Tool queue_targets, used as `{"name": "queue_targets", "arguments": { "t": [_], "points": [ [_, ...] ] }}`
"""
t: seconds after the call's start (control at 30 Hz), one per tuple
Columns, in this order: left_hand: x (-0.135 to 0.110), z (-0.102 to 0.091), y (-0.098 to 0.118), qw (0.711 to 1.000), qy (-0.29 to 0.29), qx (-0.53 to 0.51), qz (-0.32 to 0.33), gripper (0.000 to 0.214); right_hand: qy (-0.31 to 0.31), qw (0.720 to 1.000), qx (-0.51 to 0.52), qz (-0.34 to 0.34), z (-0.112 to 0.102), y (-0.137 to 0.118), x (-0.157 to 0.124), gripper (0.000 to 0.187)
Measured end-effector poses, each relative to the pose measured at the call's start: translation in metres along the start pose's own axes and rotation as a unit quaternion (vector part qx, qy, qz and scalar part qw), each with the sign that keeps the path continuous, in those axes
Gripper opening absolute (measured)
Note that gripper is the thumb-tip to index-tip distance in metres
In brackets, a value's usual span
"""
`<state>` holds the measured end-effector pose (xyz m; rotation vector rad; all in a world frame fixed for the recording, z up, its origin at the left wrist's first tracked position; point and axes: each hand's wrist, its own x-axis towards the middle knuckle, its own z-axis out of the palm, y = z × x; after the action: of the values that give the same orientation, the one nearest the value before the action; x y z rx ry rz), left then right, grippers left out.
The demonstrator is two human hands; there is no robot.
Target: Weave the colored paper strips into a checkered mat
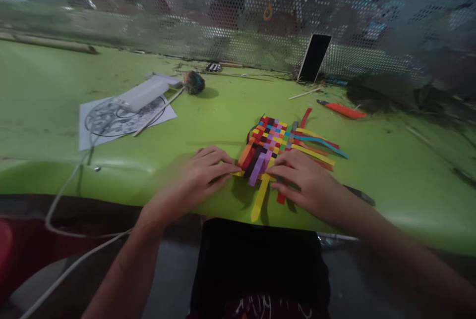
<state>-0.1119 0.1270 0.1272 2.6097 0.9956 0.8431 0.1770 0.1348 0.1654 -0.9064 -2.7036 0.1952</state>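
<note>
A small mat woven from coloured paper strips [273,135] lies on the green table, with loose strip ends at its right and near edges. At its near left corner, my left hand [201,175] has thumb and fingers pinched on the end of a thin yellow strip that crosses the near edge. My right hand [301,178] is closed at the near right part of the mat, its fingertips by the same yellow strip; what exactly they grip is partly hidden. A purple strip [257,169] and a longer yellow strip [260,200] stick out toward me between the hands.
A perforated metal screen [178,12] stands behind the table, with a phone [314,58] leaning on it. An orange-handled tool [345,110] lies at right. Leftward are a white device [143,93] with a cable, a printed sheet [87,131] and a dark ball [194,82].
</note>
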Motion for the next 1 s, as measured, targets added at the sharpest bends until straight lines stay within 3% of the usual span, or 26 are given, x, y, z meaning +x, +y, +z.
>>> {"name": "queue_targets", "arguments": {
  "t": [0.17, 0.63, 0.87, 1.0],
  "points": [
    [0.001, -0.002, 0.004, 1.0, 0.011, -0.02, 0.013, 0.018, 0.028, 0.999, -0.03, -0.005, 0.002, 0.003, 0.008, 0.027],
    [0.0, -0.003, 0.006, 0.999, -0.005, -0.029, 0.025, 0.018, 0.008, 1.0, -0.02, -0.005, 0.014, 0.011, 0.008, 0.03],
    [0.0, -0.002, 0.006, 1.0, -0.004, -0.015, 0.025, 0.017, 0.017, 1.0, -0.006, 0.008, 0.017, 0.013, 0.006, 0.047],
    [0.0, -0.001, 0.012, 0.999, 0.006, -0.02, 0.029, 0.018, 0.015, 1.0, 0.001, 0.004, 0.018, 0.016, 0.006, 0.044]
  ]
}}
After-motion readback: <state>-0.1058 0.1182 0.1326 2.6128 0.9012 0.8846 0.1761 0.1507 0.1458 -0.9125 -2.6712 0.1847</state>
